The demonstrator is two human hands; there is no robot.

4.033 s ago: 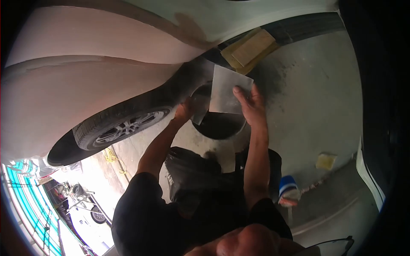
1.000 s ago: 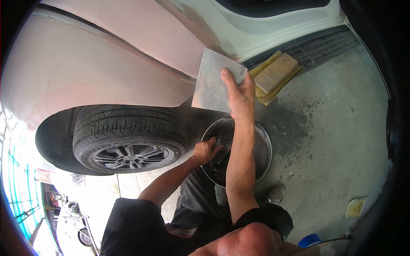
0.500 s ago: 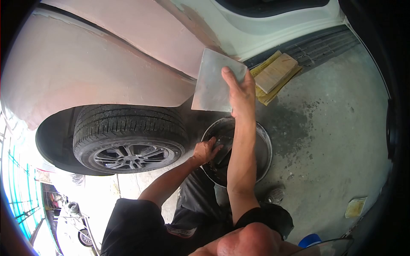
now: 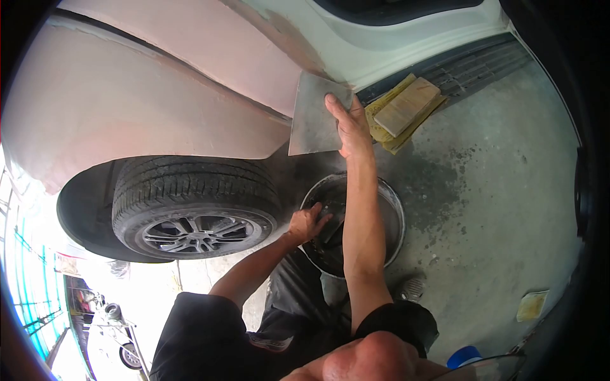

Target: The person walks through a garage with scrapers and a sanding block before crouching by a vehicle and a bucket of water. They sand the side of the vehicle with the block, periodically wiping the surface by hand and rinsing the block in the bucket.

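Note:
My right hand [image 4: 351,124] grips a thin grey sandpaper sheet [image 4: 311,114] by its right edge, thumb lying across the near face. The sheet is raised in front of the pinkish, sanded car panel [image 4: 190,108] and overlaps its lower corner in this view. Lower down, my left hand [image 4: 306,223] reaches over the left rim of a round bucket [image 4: 399,209], fingers curled down at a dark shape inside. What those fingers hold, I cannot tell. My right forearm hides part of the bucket.
A car wheel [image 4: 197,232] stands left of the bucket. At upper right, a tan block [image 4: 408,106] lies on yellow sheets [image 4: 395,145] beside the dark side step [image 4: 473,66]. Wet spots mark the concrete floor [image 4: 489,209]. Another small yellowish sheet [image 4: 532,306] lies at lower right.
My right hand has moved slightly left and up with the sheet, which is now turned a little and looks narrower. My left hand stays at the bucket.

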